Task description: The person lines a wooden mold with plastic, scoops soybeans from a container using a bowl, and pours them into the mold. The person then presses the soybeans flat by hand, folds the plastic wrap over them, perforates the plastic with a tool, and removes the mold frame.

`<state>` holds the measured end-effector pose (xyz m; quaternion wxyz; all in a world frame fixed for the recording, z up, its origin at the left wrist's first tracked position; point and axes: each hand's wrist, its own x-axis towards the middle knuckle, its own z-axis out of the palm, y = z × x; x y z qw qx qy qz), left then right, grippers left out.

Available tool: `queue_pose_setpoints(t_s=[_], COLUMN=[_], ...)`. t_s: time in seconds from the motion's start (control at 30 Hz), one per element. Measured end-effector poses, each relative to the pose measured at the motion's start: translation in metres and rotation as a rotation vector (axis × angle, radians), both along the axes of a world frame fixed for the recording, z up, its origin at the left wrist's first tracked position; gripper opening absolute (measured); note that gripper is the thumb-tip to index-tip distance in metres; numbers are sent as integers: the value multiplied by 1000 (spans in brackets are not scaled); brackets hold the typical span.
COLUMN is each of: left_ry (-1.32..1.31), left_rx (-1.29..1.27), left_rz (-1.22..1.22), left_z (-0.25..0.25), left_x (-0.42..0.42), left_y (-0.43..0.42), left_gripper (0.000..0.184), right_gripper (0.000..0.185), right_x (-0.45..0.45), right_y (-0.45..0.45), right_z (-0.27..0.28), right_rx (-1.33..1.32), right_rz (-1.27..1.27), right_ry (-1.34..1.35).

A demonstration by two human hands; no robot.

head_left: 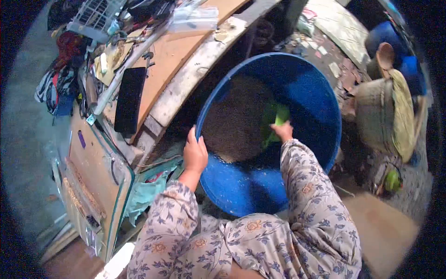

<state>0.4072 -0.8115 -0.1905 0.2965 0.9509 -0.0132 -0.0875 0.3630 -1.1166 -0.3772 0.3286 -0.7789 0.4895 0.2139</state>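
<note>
Pinching one end of a bright green scoop-like tool (280, 113) with the right grip (284, 132), down inside a big round blue plastic drum (320, 97). Just left of that grip there's a heap of brownish, grainy stuff (239, 114), and the tool's shaded part sits right at its edge, can't tell how deep. Left grip (195, 154) is curled onto the drum's rim, clamping the edge, so it's well apart from the right one. Up and left of the left grip, a flat black rectangular phone-like slab (130, 100) lies on a cluttered wooden counter (169, 58). Way off right of the right grip: a round woven basket (374, 114).
</note>
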Motion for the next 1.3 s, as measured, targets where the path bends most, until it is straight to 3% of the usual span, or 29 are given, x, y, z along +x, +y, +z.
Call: queue_pose_setpoints(t_s=[0.1, 0.2, 0.3, 0.53, 0.63, 0.73, 0.77, 0.8, 0.87, 0.93, 0.97, 1.0, 1.07, 1.2, 1.3], left_ry=[-260, -70, -48, -16, -15, -14, -14, -41, -73, -148, -63, -71, -143, -138, -238], left_rx=[-44, -26, -21, -24, -19, -46, -54, -52, -65, -22, -46, -39, -46, 38, -16], left_rz=[-113, -70, -39, -26, -30, -15, -14, -21, -35, -58, -8, 9, -19, -36, -63], left_z=[-4, 4, 3, 6, 6, 3, 3, 3, 3, 1, -2, 0, -1, 4, -12], left_x=[1, 0, -2, -1, -1, -2, -2, -3, -3, -3, -3, -3, -2, -1, 1], left_y=[1, 0, 1, 0, 1, 3, 3, 3, 3, 4, 6, 4, 3, 1, 5], left_gripper=[35, 41, 42, 42, 41, 40, 40, 40, 40, 39, 38, 37, 36, 36, 39], right_gripper=[83, 79, 74, 64, 60, 56, 63, 62, 62, 60, 68, 79, 86, 79, 79], right_x=[47, 83, 100, 77, 69, 49, 24, 7, -11, -25, -28, -24, -28, -72, -116], right_y=[-18, -13, 23, 177, 183, 146, 142, 125, 89, 64, 58, 67, 63, 1, -32], right_z=[-45, -78, -98, -67, -61, -53, -109, -109, -18, 14, 30, 47, 91, 154, 177], right_rx=[52, 85, 106, 250, 384, 765, 811, 923, 1555, 1682, 1630, 1292, 918, 1350, 1418], right_rz=[155, 266, 367, 484, 443, 233, 111, 19, -501, -451, -331, -23, 152, -331, -386], right_ry=[78, 76, 49, -30, -58, -69, -457, -538, -259, -325, -386, -767, -719, -620, -716])
